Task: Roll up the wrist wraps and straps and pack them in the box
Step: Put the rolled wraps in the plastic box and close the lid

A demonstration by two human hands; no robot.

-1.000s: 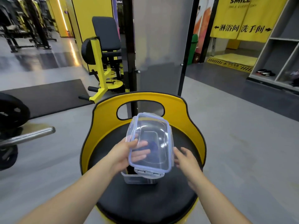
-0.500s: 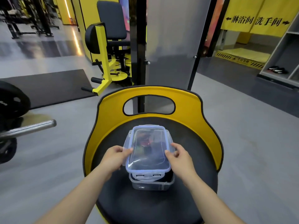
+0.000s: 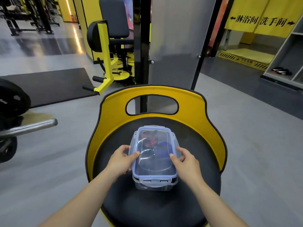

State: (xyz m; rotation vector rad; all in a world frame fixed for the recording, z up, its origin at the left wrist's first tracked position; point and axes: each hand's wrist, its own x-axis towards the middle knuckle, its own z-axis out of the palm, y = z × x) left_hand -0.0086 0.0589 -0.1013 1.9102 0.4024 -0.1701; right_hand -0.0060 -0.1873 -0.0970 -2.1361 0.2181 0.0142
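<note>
Task looks near done: rolled wraps (image 3: pixel 151 141) sit inside the clear box (image 3: pixel 155 182), lid (image 3: pixel 154 149) resting on top. Side latches appear flared out, front one I can't judge, so latching is probably what's left. Left hand (image 3: pixel 120 160) grasps the lid's left edge, thumb on top; right hand (image 3: pixel 185 161) grasps the right edge the same way. Box stands mid-seat on the black padded bench (image 3: pixel 147 208). Contents: dark rolls, one red-trimmed, one blue; count unclear.
</note>
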